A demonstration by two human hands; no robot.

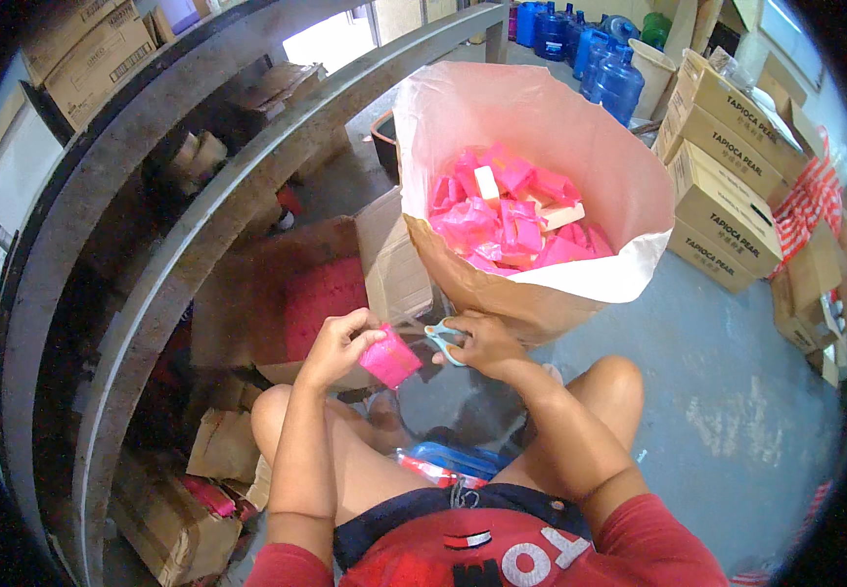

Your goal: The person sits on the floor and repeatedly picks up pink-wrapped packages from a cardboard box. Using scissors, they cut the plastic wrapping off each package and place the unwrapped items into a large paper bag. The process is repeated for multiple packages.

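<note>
My left hand (343, 342) pinches the top of a small pink plastic-wrapped packet (390, 360). Just to its right, my right hand (482, 342) grips light blue scissors (440, 336), their blades toward the packet's top. Behind both hands stands a large brown paper sack (463, 293) with a white inner lining, holding several pink packets (516, 225) and some pale blocks. To the left of the sack, an open cardboard box (394, 245) holds bright pink material (321, 303).
Curved metal beams (247, 166) run along the left, with torn cartons (169, 519) beneath. Stacked cartons (722, 205) and red-striped bags (800, 205) line the right. Blue water jugs (614, 88) stand at the back. Blue-grey floor (727, 391) lies right of my knees.
</note>
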